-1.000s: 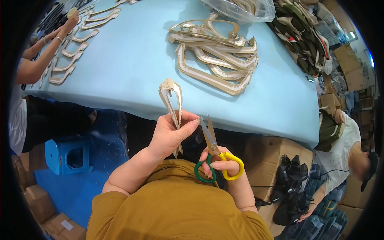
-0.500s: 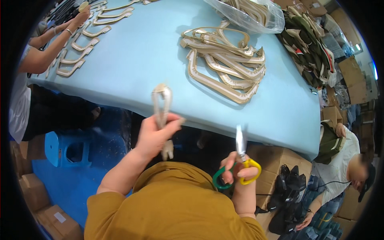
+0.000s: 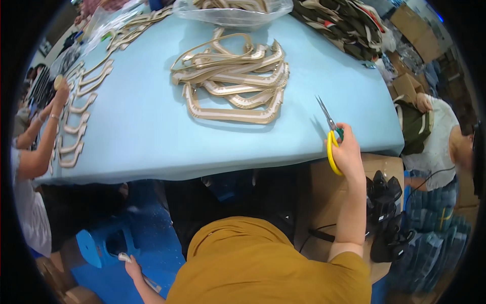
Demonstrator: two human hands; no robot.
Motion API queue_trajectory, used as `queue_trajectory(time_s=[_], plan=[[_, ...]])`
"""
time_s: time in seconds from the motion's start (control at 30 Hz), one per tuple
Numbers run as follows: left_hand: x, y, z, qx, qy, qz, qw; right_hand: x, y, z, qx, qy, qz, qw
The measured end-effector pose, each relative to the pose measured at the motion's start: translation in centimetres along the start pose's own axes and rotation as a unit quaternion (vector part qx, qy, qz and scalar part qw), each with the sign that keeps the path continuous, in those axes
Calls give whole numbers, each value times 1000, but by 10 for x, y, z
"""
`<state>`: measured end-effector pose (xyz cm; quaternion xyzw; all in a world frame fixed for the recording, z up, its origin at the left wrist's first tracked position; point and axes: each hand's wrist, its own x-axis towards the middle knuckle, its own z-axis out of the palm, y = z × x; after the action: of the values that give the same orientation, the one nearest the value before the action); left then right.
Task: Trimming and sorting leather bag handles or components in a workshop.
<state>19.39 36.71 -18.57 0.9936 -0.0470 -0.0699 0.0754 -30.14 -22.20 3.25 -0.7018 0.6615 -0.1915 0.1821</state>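
Note:
My right hand [image 3: 344,152] is closed on scissors [image 3: 332,152] with yellow and green handles, reaching over the right front of the light blue table [image 3: 354,86]; the slim blades point away from me. My left hand [image 3: 133,268] is low at my left, closed round a beige-and-white strip piece [image 3: 124,257] held beside a blue plastic stool [image 3: 90,248]. A pile of bent beige strips with white bands [image 3: 233,114] lies at the table's middle, left of the scissors. Smaller curved pieces [image 3: 71,162] are set out in a column along the table's left side.
A plastic bag of beige pieces [image 3: 233,15] and heaped olive fabric [image 3: 339,28] are at the back. A co-worker [image 3: 35,162] works on the left; another [image 3: 430,142] is on the right. A cardboard box [image 3: 319,197], black items [image 3: 385,202] and a cable stand below.
My right hand with the scissors has moved up and right over the table. My left hand with the strip has dropped down and left, away from the scissors. The view has shifted.

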Motion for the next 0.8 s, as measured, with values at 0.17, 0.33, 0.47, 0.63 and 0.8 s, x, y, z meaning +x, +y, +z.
queue_trajectory(time_s=[0.17, 0.33, 0.47, 0.63, 0.8], plan=[[44, 54, -65, -80, 100, -35, 991, 38, 18, 2, -37, 53, -60, 996], [13, 244, -183, -113, 332, 145, 925, 52, 18, 20, -66, 116, -154, 979], [6, 318, -197, -250, 304, 324, 860, 38, 1, 27, -88, 118, -159, 976], [-26, 407, -169, -255, 322, 566, 715, 51, -7, 33, -28, 103, -158, 982], [-32, 479, -151, -299, 282, 605, 682, 70, -36, 27, 119, 110, -163, 973]])
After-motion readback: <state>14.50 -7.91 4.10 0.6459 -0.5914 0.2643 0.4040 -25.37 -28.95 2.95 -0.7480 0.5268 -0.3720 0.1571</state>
